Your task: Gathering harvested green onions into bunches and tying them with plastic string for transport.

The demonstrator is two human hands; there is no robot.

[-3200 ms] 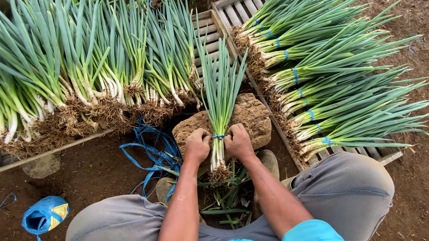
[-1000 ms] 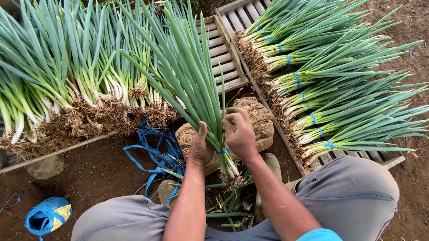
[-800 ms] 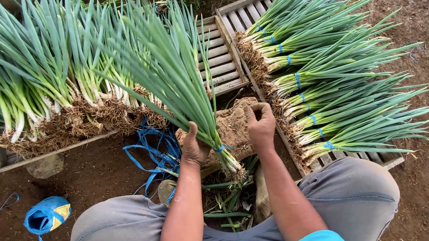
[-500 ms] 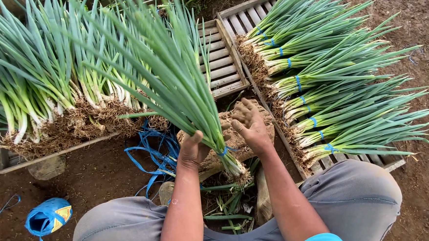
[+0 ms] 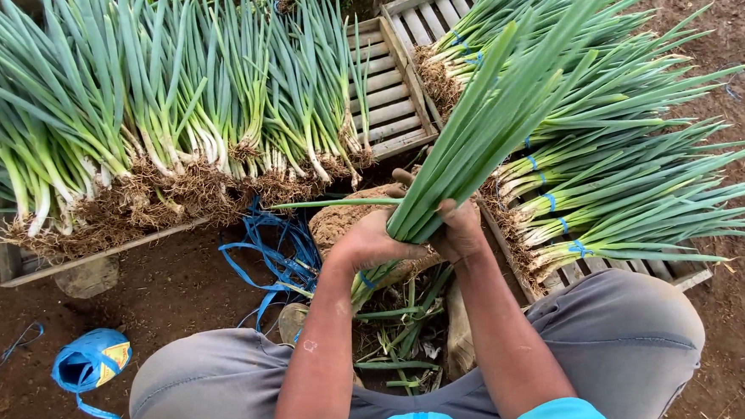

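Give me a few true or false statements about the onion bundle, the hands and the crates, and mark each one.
1. Both hands, left hand and right hand, grip one bundle of green onions. True.
2. The bundle's leaves point toward the left crate. False: they lean up and right, over the right crate.
3. The onions in the right crate are tied with blue bands. True.
4. The blue twine roll lies inside the left crate. False: it lies on the soil by the person's left knee.
5. The left crate is stacked with red peppers. False: it holds green onions with roots.
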